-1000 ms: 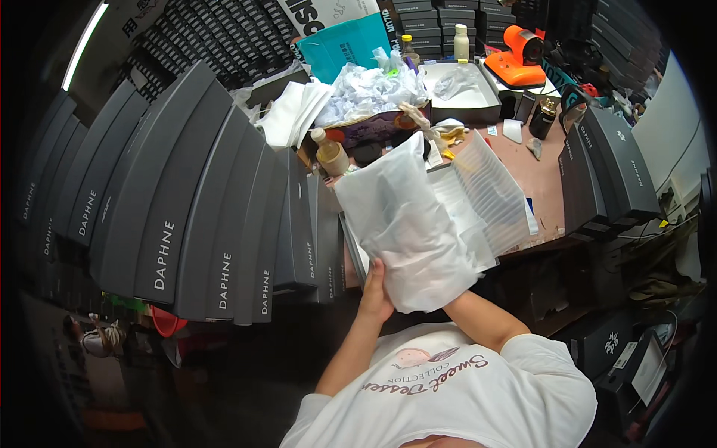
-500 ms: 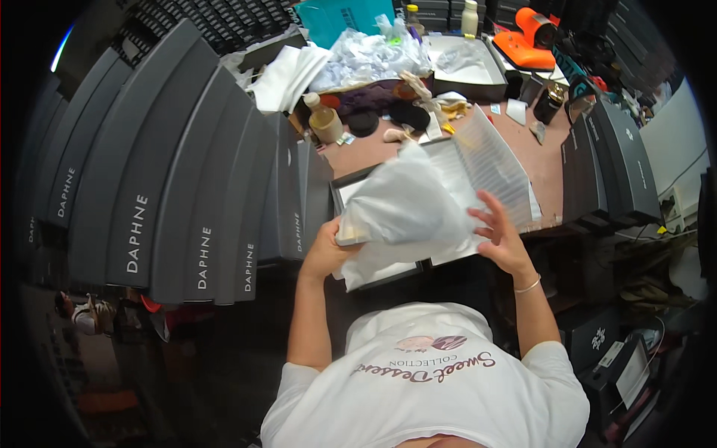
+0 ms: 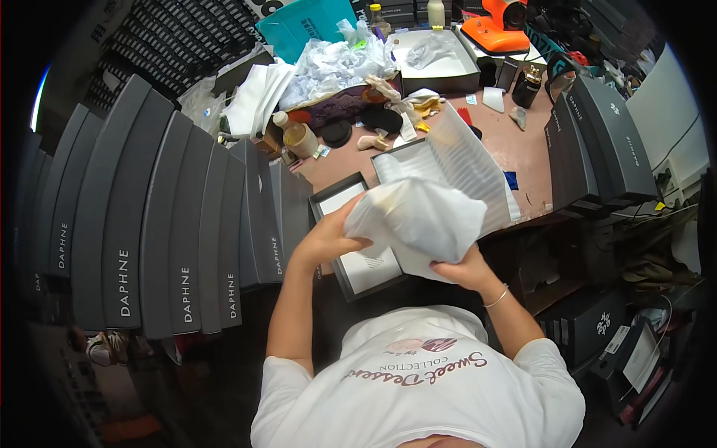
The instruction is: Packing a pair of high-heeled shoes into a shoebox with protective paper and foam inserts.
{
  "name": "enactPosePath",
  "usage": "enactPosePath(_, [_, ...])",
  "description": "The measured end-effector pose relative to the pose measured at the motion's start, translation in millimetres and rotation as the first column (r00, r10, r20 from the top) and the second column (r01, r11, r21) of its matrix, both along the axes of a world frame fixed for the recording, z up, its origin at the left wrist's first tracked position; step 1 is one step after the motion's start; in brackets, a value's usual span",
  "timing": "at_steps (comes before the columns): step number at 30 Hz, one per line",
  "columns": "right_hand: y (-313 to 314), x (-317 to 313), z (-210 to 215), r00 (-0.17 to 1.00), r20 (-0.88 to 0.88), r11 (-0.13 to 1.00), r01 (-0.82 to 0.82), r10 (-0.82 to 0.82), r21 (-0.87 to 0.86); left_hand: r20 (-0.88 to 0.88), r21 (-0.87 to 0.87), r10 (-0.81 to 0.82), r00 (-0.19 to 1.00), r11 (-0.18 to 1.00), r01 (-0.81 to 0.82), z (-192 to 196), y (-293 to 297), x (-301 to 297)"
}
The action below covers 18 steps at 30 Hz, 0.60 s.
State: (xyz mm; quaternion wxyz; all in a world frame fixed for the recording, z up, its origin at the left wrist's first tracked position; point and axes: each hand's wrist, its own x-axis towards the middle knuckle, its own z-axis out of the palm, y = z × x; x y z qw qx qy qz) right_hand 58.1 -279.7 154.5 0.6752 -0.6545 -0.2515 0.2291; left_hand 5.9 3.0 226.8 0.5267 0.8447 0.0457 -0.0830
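Note:
A bundle in thin white wrapping paper (image 3: 418,216) is held in front of me above the table; what lies inside is hidden. My left hand (image 3: 328,237) grips its left end, thumb toward the middle. On the lower right side, my right hand (image 3: 467,269) has its fingers closed on the paper. Below the left hand lies a shallow dark grey box part (image 3: 353,291) with a white inside. Beside it, partly covered by the bundle, is another grey box (image 3: 379,166) with white lining. A translucent striped sheet (image 3: 467,160) stands up at that box's right side.
Tall dark grey shoeboxes (image 3: 160,224) stand in a row at left; more boxes (image 3: 597,153) stand at right. Toward the back are a bottle (image 3: 299,138), round black tins (image 3: 336,133), crumpled white paper (image 3: 328,71), an open box (image 3: 470,84) and an orange device (image 3: 493,36).
My right hand, spread beside the bundle before, now grips its lower right side. The bundle has turned and its loose lower paper is gathered up. The view has shifted.

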Motion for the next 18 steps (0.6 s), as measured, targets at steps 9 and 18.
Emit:
enactPosePath(9, [40,83,-17,0.918,0.38,0.943,0.221,-0.115,-0.248,-0.159,-0.696,0.588,0.793,0.503,-0.513,-145,-96,106])
enactPosePath(18, [53,73,-75,0.883,0.456,0.896,0.288,-0.113,-0.336,-0.314,-0.838,0.417,0.853,0.301,-0.455,-181,-111,99])
